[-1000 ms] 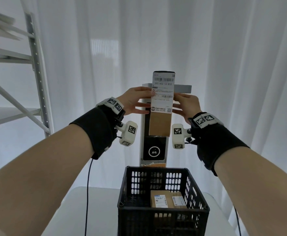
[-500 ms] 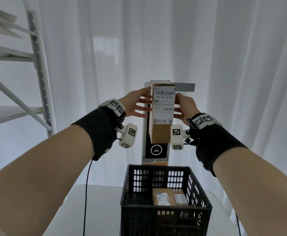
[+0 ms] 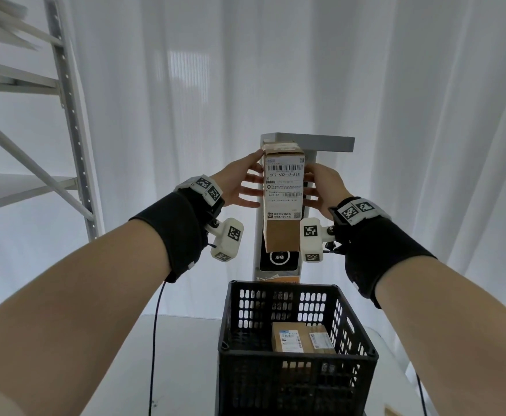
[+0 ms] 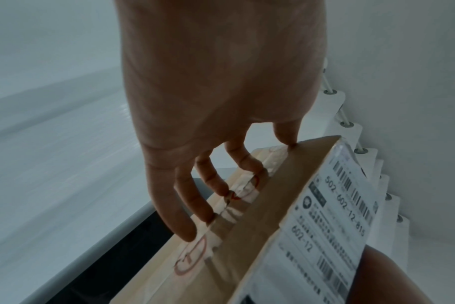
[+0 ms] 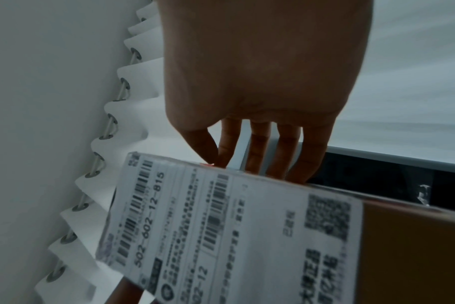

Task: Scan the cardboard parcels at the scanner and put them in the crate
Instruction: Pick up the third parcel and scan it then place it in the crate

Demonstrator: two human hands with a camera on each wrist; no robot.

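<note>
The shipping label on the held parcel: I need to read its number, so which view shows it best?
The head view: the shipping label faces the camera upright and sharp, reading 502-602-12-815. The right wrist view shows it tilted and blurred; the left wrist view sees it obliquely.

White curtains, a shelving rack and a pale worktop.

Pleated white curtains (image 3: 410, 115) hang across the back, hung on ring eyelets. A grey metal shelving rack (image 3: 68, 121) with diagonal braces stands at left. A dark cable (image 3: 154, 331) trails down over the white worktop (image 3: 182, 355).

Backlit white curtains (image 3: 155, 115) fill the back; a white metal shelf rack (image 3: 68, 115) stands left.
</note>
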